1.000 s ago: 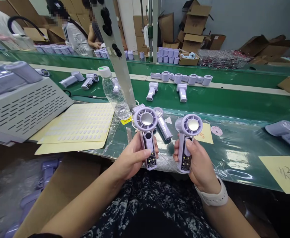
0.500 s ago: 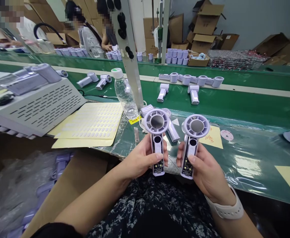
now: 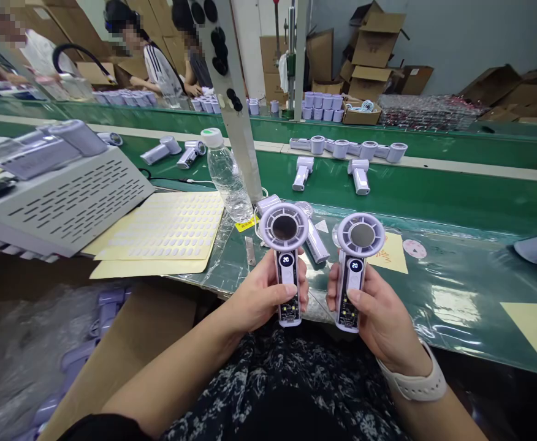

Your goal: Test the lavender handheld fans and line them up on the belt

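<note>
Turned squarely towards us since a second ago is the right fan (image 3: pixel 354 280); both displays (image 3: pixel 287 260), dark half a second ago, read 20. At lower centre, the left hand (image 3: pixel 266 294) grips the left fan (image 3: pixel 288 275); the right hand (image 3: pixel 381 318) grips the other. We judge both light, stiff and smooth, their bared circuit boards (image 3: pixel 289 311) fragile: hold by the sides. Upper right of centre, we note a carton (image 3: pixel 360 117) holding coiled cable (image 3: pixel 364 106).

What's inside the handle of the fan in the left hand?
The handle shows a lit display reading 20 and, lower down, a circuit board. The left fingers cover part; whatever lies beneath the board is hidden.
</note>
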`<move>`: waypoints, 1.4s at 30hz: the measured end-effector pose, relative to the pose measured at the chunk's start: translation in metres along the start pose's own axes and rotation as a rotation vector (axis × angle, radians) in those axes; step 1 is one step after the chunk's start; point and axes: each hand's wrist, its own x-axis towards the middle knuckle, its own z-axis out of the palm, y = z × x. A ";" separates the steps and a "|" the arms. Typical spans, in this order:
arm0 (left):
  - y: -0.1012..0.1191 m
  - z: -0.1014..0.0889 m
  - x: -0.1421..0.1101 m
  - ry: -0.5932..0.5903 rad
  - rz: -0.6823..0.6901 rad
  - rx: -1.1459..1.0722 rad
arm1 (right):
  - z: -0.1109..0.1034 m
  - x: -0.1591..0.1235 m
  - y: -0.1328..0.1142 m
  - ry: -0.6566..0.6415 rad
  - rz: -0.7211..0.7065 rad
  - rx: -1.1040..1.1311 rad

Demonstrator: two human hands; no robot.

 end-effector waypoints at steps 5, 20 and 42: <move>-0.008 -0.010 0.007 0.181 0.001 -0.032 | -0.002 0.001 0.008 0.084 -0.038 -0.046; -0.004 -0.011 0.012 0.069 0.006 0.070 | -0.006 0.000 0.002 0.064 0.009 -0.078; -0.010 0.001 0.007 0.110 -0.034 0.121 | -0.001 0.001 0.010 0.118 0.080 0.155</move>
